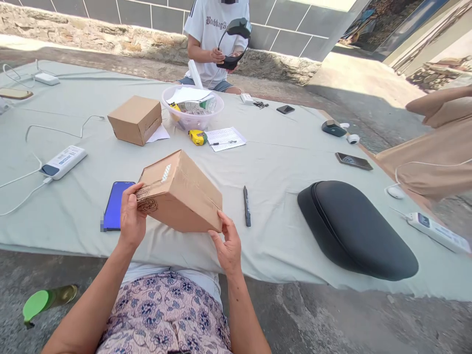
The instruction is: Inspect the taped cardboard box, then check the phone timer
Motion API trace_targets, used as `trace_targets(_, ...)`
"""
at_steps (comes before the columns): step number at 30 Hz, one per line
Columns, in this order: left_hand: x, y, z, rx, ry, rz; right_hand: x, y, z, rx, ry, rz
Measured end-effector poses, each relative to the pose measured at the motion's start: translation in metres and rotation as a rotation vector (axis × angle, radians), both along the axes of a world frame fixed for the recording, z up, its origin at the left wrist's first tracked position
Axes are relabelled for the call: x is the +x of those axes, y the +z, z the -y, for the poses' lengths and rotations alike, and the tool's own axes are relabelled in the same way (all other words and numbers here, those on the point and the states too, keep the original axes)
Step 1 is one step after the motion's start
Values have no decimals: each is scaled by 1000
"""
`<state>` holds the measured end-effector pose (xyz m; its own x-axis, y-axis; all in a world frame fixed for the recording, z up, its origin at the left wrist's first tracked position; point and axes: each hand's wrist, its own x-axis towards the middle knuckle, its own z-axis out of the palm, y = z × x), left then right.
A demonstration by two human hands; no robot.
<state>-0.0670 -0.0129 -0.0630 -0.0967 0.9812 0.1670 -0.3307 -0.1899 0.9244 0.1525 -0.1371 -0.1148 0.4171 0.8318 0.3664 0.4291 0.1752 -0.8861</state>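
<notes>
Presently, a brown cardboard box (180, 196) is gripped between both hands, tilted with one corner raised, just above the cloth-covered worktop (280, 167). It is held close to the wearer's body, beside a blue smartphone (115, 206) that is partly hidden behind the left hand (130, 219). The left fingers (130, 194) are clenched round the patterned end of the box, while the right hand (228, 246) is braced at its lower corner, with the right fingers (223, 222) pressed against the edge. Neither hand is released.

So far as can be seen, the box is closed, with brown tape along its seam and a small printed label (165, 173) near the raised corner; no opened flap is shown. A second cardboard box (135, 120) stands closed farther along the worktop, near a clear plastic bowl (221, 103) holding papers and a bottle. A yellow tape measure (198, 137), a printed sheet (225, 139) with a pen on it, a black marker pen (247, 206), a white power bank (63, 162) and a black padded cushion (354, 231) are laid about. Across the worktop, a black headset (234, 44) is held by a co-worker in a white T-shirt (210, 39).
</notes>
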Motion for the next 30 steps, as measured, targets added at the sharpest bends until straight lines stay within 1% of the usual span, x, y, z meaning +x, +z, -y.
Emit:
trace_targets(1,1,-7,0,-74,-43,-19,3,3,1,31,-31,-5)
trace_targets(2,1,-14,0,-134,-81,-81,6,6,2,60,-64,-2)
trace_targets(3,1,-22,0,-171,-115,-183,10,8,2,82,-94,10)
trace_targets(4,0,-29,1,-176,-133,-313,13,9,3,92,-119,26)
trace_targets(5,0,-35,1,-151,-133,-451,15,10,2,93,-135,45)
trace_targets(7,-3,-43,1,-50,-99,-692,19,11,0,91,-138,75)
trace_targets(8,-4,-44,1,-1,-91,-773,21,10,-1,94,-133,84)
trace_targets(10,-8,-43,0,44,-128,-855,21,7,-4,111,-126,89)
trace_targets(12,-11,-37,-1,2,-156,-842,20,2,-7,111,-132,90)
trace_targets(15,-14,-26,0,-70,-80,-671,16,-8,-10,47,-145,119)
trace_targets(16,-14,-22,1,-62,-72,-603,15,-12,-10,13,-144,147)
trace_targets(18,-11,-14,3,-2,-128,-515,12,-20,-12,-67,-126,231)
trace_targets(20,-8,-8,5,42,-175,-513,11,-28,-13,-131,-106,322)
trace_targets(21,-7,-6,5,45,-167,-531,11,-31,-13,-150,-105,355)
trace_targets(23,-5,-6,5,18,-117,-561,9,-35,-14,-167,-115,375)
trace_targets(25,-5,-9,4,-12,-74,-560,7,-35,-14,-177,-123,361)
trace_targets(28,-8,-17,1,-41,-44,-528,3,-31,-13,-180,-135,333)
trace_targets(30,-10,-20,-1,-38,-6,-516,-1,-24,-11,-154,-151,306)
